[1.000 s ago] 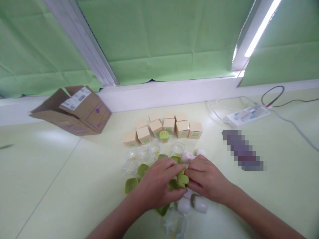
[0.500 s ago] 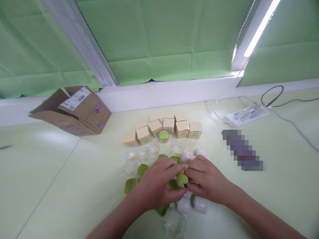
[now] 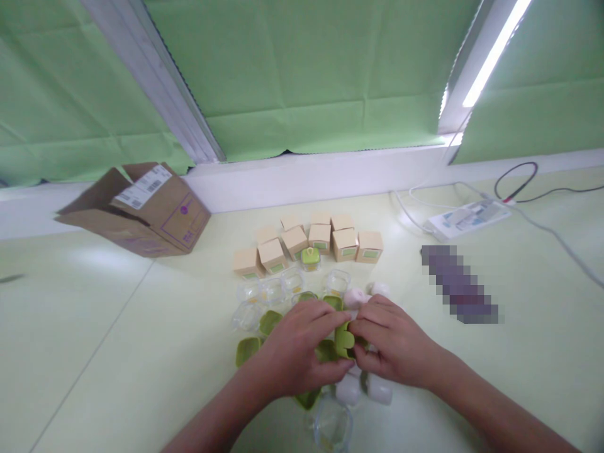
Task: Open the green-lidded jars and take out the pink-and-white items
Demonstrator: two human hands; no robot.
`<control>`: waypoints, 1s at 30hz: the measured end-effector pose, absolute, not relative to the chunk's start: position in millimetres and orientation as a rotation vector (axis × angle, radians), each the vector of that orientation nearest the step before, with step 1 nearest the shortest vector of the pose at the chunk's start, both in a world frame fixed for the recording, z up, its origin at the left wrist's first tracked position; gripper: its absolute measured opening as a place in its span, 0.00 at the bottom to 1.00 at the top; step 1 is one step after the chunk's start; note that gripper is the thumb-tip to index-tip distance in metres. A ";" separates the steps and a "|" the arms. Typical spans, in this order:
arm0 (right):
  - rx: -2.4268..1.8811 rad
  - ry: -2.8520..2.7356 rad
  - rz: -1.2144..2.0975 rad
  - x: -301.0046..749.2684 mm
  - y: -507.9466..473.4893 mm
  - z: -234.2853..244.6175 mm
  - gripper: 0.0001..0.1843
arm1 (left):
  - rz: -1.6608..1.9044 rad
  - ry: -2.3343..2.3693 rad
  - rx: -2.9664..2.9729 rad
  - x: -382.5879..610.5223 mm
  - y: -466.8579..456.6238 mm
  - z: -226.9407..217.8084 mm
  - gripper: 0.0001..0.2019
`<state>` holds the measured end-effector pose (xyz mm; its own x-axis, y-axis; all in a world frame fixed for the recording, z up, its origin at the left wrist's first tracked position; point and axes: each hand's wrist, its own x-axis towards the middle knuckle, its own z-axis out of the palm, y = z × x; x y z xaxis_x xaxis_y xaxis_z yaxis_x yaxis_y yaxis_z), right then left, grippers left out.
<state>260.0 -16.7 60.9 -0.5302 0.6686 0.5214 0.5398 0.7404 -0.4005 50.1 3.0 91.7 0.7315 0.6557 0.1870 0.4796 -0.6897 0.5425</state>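
Observation:
Between my two hands is a small green plastic lid [image 3: 344, 341], turned on its side with a rounded tab facing me. My left hand [image 3: 304, 346] grips its left side with thumb and fingers. The fingers of my right hand [image 3: 394, 343] are bent against its right edge; their tips are partly hidden. Several more green lids [image 3: 248, 351] lie around and under my left hand. Clear plastic containers [image 3: 249, 292] stand beyond it, and another clear container [image 3: 333, 426] is nearer me. White rounded pieces [image 3: 379, 389] lie below and behind my right hand.
Several small tan boxes [image 3: 369, 246] stand in rows at the back, with a green-lidded clear container [image 3: 310, 258] before them. An open cardboard box [image 3: 182, 217] is at the back left. A power strip [image 3: 467, 217] with cables and a blurred-out dark object [image 3: 460, 286] lie right.
The green lid has tilted slightly between my hands, and the fingers of my right hand have shifted a little at its edge. Everything else stays in place.

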 end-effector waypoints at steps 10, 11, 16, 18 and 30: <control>-0.898 -2.242 0.420 261.4 -20.8 60.1 0.04 | 0.489 0.825 2.481 53.1 2.6 93.1 0.19; -0.892 -2.243 0.439 261.5 -20.9 59.8 0.04 | 0.482 0.828 2.484 53.3 2.5 93.4 0.18; -0.871 -2.197 0.556 266.2 -21.3 61.0 0.04 | 0.513 0.845 2.487 50.7 2.9 95.5 0.19; -0.873 -2.159 0.579 270.0 -20.9 62.9 0.03 | 0.548 0.858 2.484 48.4 3.7 95.8 0.20; -1.115 -2.226 0.373 296.7 -5.8 73.2 0.04 | 0.591 1.137 2.513 30.1 20.4 97.1 0.23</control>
<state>296.7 -5.8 73.2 -0.4561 0.7960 0.3979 0.6225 0.6049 -0.4965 30.1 20.4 97.1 0.5981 0.7657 0.2365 0.6337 -0.6325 0.4453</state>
